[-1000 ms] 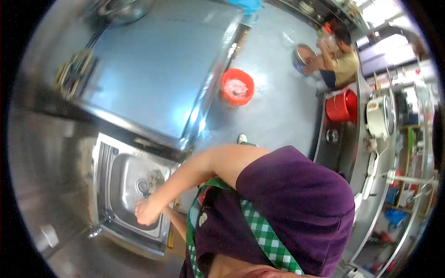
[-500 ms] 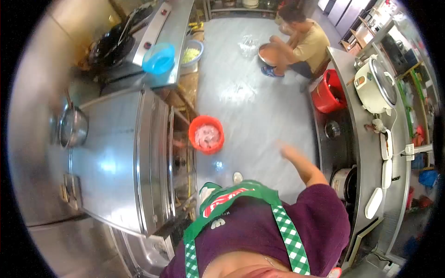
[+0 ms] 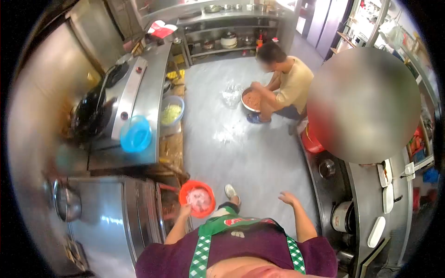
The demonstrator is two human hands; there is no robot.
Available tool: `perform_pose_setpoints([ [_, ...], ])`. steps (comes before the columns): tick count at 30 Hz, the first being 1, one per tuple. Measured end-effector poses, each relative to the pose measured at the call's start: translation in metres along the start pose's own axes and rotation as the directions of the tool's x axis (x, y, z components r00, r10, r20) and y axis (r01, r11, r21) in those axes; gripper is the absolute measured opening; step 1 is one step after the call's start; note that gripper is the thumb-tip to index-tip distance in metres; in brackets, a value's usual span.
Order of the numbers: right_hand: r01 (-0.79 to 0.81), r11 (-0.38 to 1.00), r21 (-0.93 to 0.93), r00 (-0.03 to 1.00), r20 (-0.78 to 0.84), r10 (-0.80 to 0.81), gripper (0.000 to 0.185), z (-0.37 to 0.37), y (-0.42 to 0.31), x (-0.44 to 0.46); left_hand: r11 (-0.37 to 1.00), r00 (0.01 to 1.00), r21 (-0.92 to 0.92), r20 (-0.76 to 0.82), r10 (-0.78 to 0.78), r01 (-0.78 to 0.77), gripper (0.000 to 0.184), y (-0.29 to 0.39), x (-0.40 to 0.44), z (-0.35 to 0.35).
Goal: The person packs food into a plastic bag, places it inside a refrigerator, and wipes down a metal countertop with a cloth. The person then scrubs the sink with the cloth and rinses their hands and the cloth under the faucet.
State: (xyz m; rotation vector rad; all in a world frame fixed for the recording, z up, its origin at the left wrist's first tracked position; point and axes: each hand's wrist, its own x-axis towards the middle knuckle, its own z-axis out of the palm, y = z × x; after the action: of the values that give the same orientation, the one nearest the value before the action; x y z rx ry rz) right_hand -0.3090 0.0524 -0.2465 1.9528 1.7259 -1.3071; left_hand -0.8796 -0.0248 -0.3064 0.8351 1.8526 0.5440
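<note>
My left hand (image 3: 186, 210) is at the near left rim of an orange-red tub (image 3: 212, 203), which holds pale pinkish contents. Its fingers are small and blurred, so whether they grip the rim or only pass over it cannot be told. Out to the right over the grey floor (image 3: 250, 160), my right hand (image 3: 288, 198) has its fingers stretched and holds nothing. I wear a green apron (image 3: 227, 216) with checked straps over a purple top. One light shoe (image 3: 232, 193) shows ahead of the apron.
A person (image 3: 296, 81) squats ahead over a bowl of reddish-brown stuff (image 3: 251, 99). To the left are a stove counter, a blue basin (image 3: 136, 134) and a tub of chopped greens (image 3: 171, 114). A counter with white trays (image 3: 388, 198) runs along the right; a blurred disc hides part of it.
The view has tilted up and shifted forward, so the tub appears lower. My left hand has come into view beside the tub. My right forearm has swung to point more straight ahead.
</note>
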Motion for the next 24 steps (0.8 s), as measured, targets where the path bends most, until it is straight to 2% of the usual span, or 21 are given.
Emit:
perform_pose_setpoints([
  [1, 0.088, 0.982, 0.167, 0.996, -0.031, -0.084, 0.05, -0.019, 0.003, 0.02, 0.996, 0.996, -0.018, -0.006, 0.089, -0.089, 0.021, 0.021, 0.045, 0.001],
  [2, 0.001, 0.898, 0.44, 1.0, -0.026, 0.012, 0.047, -0.043, -0.005, 0.021, 0.995, 0.995, -0.03, 0.017, 0.099, -0.098, 0.02, 0.062, 0.072, 0.001],
  [4, -0.182, 0.511, 0.84, 0.979, 0.105, 0.176, 0.042, -0.062, -0.003, -0.007, 0.997, 0.996, -0.057, 0.069, 0.065, -0.061, 0.019, 0.125, 0.083, 0.001],
  [5, -0.253, 0.412, 0.876, 0.958, 0.166, 0.235, 0.038, -0.039, 0.036, -0.004, 0.995, 0.997, -0.071, 0.035, 0.073, -0.07, 0.018, 0.147, 0.105, 0.003],
  [7, -0.363, 0.184, 0.914, 0.893, 0.284, 0.348, 0.032, 0.014, 0.128, 0.014, 0.89, 0.974, -0.411, 0.186, -0.133, 0.2, 0.02, 0.179, 0.127, -0.003],
  [8, -0.334, 0.854, 0.399, 0.94, 0.073, 0.333, 0.033, 0.02, 0.11, -0.03, 0.771, 0.937, -0.543, 0.281, -0.206, 0.333, 0.021, 0.192, 0.142, -0.006],
  [9, -0.334, 0.831, -0.446, 0.942, -0.142, 0.303, 0.034, 0.017, 0.076, -0.084, 0.892, 0.92, -0.354, 0.364, -0.145, 0.28, 0.025, 0.164, 0.176, -0.005],
  [10, -0.414, 0.867, -0.278, 0.868, 0.167, 0.468, 0.034, -0.013, 0.041, -0.097, 0.969, 0.888, -0.152, 0.448, -0.109, 0.195, 0.029, 0.141, 0.203, -0.006],
  [11, -0.411, 0.867, -0.281, 0.879, 0.129, 0.459, 0.034, 0.022, 0.081, -0.069, 0.896, 0.95, 0.428, 0.31, -0.021, -0.12, 0.026, 0.163, 0.193, -0.008],
  [12, -0.445, 0.875, -0.189, 0.875, 0.114, 0.47, 0.034, 0.077, 0.138, -0.028, 0.679, 0.948, 0.684, 0.312, 0.057, -0.266, 0.027, 0.181, 0.196, -0.003],
  [13, -0.462, 0.879, -0.116, 0.871, 0.13, 0.474, 0.035, 0.112, 0.17, 0.008, 0.37, 0.94, 0.865, 0.313, 0.135, -0.34, 0.03, 0.199, 0.2, 0.003],
  [14, -0.447, 0.891, -0.083, 0.878, 0.153, 0.454, 0.036, 0.133, 0.186, 0.036, 0.32, 0.918, 0.86, 0.378, 0.124, -0.397, 0.031, 0.198, 0.228, 0.015],
  [15, -0.403, 0.903, -0.152, 0.885, 0.185, 0.426, 0.04, 0.131, 0.173, 0.06, 0.272, 0.892, 0.85, 0.441, 0.101, -0.451, 0.032, 0.195, 0.241, 0.023],
  [16, -0.345, 0.912, -0.22, 0.894, 0.218, 0.391, 0.044, 0.121, 0.162, 0.101, 0.388, 0.918, 0.845, 0.396, 0.006, -0.367, 0.032, 0.229, 0.235, 0.03],
  [17, -0.418, 0.901, -0.113, 0.891, 0.142, 0.432, 0.043, 0.109, 0.155, 0.132, 0.491, 0.933, 0.831, 0.348, -0.095, -0.261, 0.033, 0.287, 0.225, 0.042],
  [19, -0.162, 0.948, -0.274, 0.987, -0.043, 0.157, 0.036, 0.06, 0.123, 0.194, 0.659, 0.913, 0.657, 0.389, 0.121, -0.367, 0.026, 0.318, 0.249, 0.072],
  [20, -0.2, 0.959, -0.202, 0.98, -0.024, 0.199, 0.027, -0.019, 0.061, 0.19, 0.587, 0.844, 0.622, 0.484, 0.232, -0.518, 0.024, 0.357, 0.252, 0.081],
  [21, -0.162, 0.972, -0.17, 0.987, -0.031, 0.159, 0.025, -0.064, 0.02, 0.207, 0.492, 0.738, 0.56, 0.589, 0.328, -0.666, 0.022, 0.395, 0.24, 0.091],
  [22, -0.16, 0.952, -0.261, 0.982, 0.052, 0.18, 0.024, -0.083, 0.008, 0.256, 0.406, 0.665, 0.527, 0.621, 0.415, -0.746, 0.021, 0.417, 0.234, 0.104],
  [23, -0.064, 0.961, -0.267, 0.997, 0.015, 0.07, 0.022, -0.134, -0.052, 0.251, 0.292, 0.563, 0.485, 0.654, 0.505, -0.825, 0.02, 0.448, 0.238, 0.115],
  [24, 0.0, 0.96, -0.281, 0.997, -0.075, -0.022, 0.02, -0.111, -0.04, 0.319, 0.167, 0.444, 0.432, 0.688, 0.574, -0.886, 0.019, 0.48, 0.24, 0.123],
])
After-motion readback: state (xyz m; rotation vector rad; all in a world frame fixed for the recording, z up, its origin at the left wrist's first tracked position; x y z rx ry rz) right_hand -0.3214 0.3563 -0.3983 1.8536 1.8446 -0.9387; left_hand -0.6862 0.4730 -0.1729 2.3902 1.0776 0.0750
